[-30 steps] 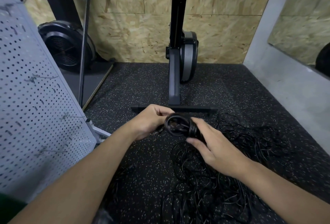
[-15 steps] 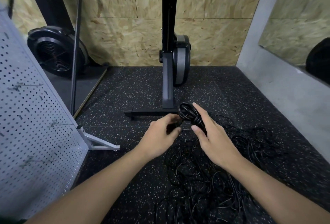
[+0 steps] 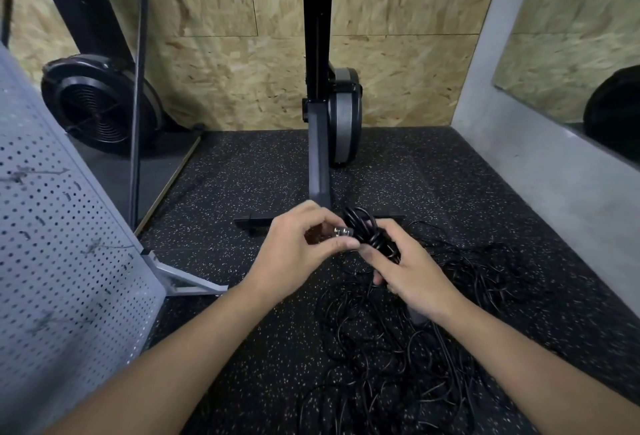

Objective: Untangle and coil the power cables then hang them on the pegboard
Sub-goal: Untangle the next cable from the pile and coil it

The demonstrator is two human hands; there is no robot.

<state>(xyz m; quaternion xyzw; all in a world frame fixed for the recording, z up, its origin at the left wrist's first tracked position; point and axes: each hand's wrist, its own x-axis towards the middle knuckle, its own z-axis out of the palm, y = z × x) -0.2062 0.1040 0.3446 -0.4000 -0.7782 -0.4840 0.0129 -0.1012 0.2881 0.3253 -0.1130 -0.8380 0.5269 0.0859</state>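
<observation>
Right hand is gripping one small coil, left hand pinching its plug end; tangled cables are lying on floor; nothing is hanging on pegboard yet.

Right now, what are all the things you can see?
floor: one, black with pale speckles, everywhere below
wall: one, tan chipboard, at the back
pegboard: one, pale grey, left side
fan wheel: one, black, back left
exercise machine: one, black and grey, middle back
tangled cables: one pile, black, on the floor
coiled cable: one, black, middle
plug: one, silver-tipped, beside the coil
left hand: fingers pinch the plug
right hand: grips the coiled cable
</observation>
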